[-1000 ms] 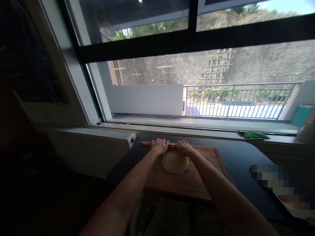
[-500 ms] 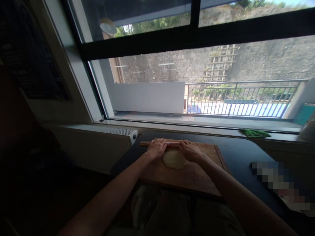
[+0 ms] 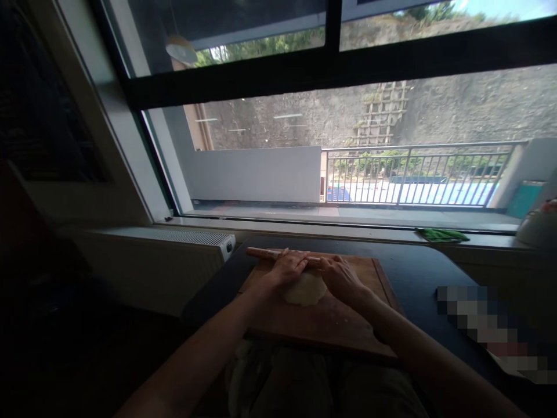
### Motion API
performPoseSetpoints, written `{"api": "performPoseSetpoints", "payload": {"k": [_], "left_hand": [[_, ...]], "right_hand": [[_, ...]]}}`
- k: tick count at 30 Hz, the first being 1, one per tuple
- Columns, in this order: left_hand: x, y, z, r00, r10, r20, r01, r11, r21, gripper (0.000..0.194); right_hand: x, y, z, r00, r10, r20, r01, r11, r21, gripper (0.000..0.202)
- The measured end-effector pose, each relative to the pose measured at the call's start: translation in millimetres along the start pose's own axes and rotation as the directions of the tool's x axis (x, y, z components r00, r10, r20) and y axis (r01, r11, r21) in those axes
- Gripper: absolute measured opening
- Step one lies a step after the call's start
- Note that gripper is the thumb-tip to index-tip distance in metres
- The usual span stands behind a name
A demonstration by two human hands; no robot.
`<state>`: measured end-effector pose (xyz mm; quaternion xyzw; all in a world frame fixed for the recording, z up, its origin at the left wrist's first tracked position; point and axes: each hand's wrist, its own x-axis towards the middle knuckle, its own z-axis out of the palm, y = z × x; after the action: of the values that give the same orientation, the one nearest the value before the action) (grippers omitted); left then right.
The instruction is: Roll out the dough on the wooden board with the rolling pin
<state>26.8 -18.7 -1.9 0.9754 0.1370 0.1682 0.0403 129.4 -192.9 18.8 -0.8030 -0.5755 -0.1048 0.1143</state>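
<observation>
I had left hand (image 3: 290,267) and right hand (image 3: 343,277) over the rolling pin (image 3: 261,253), fingers part-bent — closure unclear — near the board's (image 3: 348,328) far edge; uneven pressure risked lopsided dough (image 3: 305,292) mid-board.

Both arms reach forward and come near each other. The left hand (image 3: 292,264) and the right hand (image 3: 342,274) are palm down, fingers pointing ahead.
</observation>
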Motion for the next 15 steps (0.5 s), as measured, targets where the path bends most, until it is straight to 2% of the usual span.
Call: {"api": "performPoseSetpoints", "payload": {"k": [3, 6, 8, 11, 13, 15], "left_hand": [[4.1, -13.9, -5.4, 1.000, -0.005, 0.031, 0.006, 1.000, -0.031, 0.039], [6.4, -41.8, -13.9, 0.994, -0.102, 0.045, 0.101, 0.995, 0.010, 0.039], [3.1, -58.0, -18.9, 0.986, -0.164, 0.019, 0.163, 0.986, 0.039, 0.040], [-6.2, -63.0, -20.8, 0.982, -0.191, 0.013, 0.190, 0.981, 0.038, 0.038], [-10.0, -50.8, -17.7, 0.984, -0.178, 0.013, 0.178, 0.984, 0.008, 0.036], [-7.2, -30.5, -12.6, 0.986, -0.166, -0.010, 0.165, 0.985, -0.043, 0.036]], "right_hand": [[18.9, -2.3, -1.5, 0.999, 0.042, 0.003, -0.042, 0.999, -0.010, 0.034], [39.7, -4.1, -6.0, 0.999, 0.027, 0.033, -0.027, 1.000, -0.009, 0.030], [42.3, -6.5, -10.6, 0.999, -0.016, 0.047, 0.016, 1.000, -0.004, 0.026], [17.7, -11.8, -17.8, 0.996, -0.078, 0.046, 0.078, 0.997, -0.001, 0.023], [-13.6, -14.3, -22.8, 0.996, -0.082, 0.026, 0.082, 0.997, 0.000, 0.022], [-45.7, -14.8, -29.2, 0.999, -0.026, -0.043, 0.026, 1.000, 0.002, 0.021]]}}
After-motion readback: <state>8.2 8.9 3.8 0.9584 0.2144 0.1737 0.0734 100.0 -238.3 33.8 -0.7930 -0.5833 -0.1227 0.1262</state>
